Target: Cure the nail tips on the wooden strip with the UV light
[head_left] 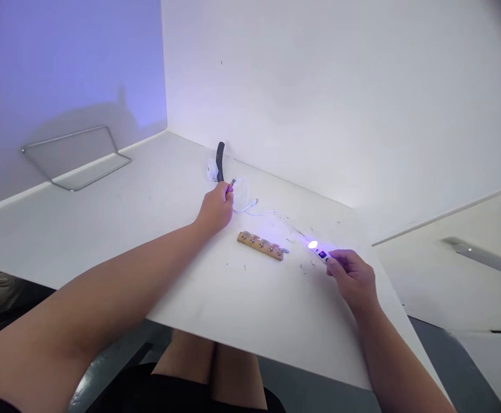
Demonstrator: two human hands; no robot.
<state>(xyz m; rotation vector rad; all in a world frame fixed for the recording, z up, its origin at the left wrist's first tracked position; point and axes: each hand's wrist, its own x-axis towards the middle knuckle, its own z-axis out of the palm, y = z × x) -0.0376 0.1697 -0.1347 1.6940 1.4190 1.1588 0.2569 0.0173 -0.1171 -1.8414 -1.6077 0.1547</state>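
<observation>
My left hand (216, 207) is closed round a slim pinkish rod (230, 186) with a shiny metal end. Most of that piece is hidden in my fingers. In my right hand (353, 278) is a white handheld UV lamp (321, 254) with a small dark display. Its lit head glows violet and points toward the middle of the table. Between the hands lies a wooden strip (261, 246) with several round metal studs along it and glossy pale pieces at its far edge. A thin white cable (262, 214) runs from near my left hand toward the lamp.
Behind my left hand stands a curved black bar (220, 159) beside a small whitish object (212, 170). A bent metal wire frame (75, 158) leans at the left wall. Dark specks dot the white table (216, 321). A white cabinet (469, 275) stands on the right.
</observation>
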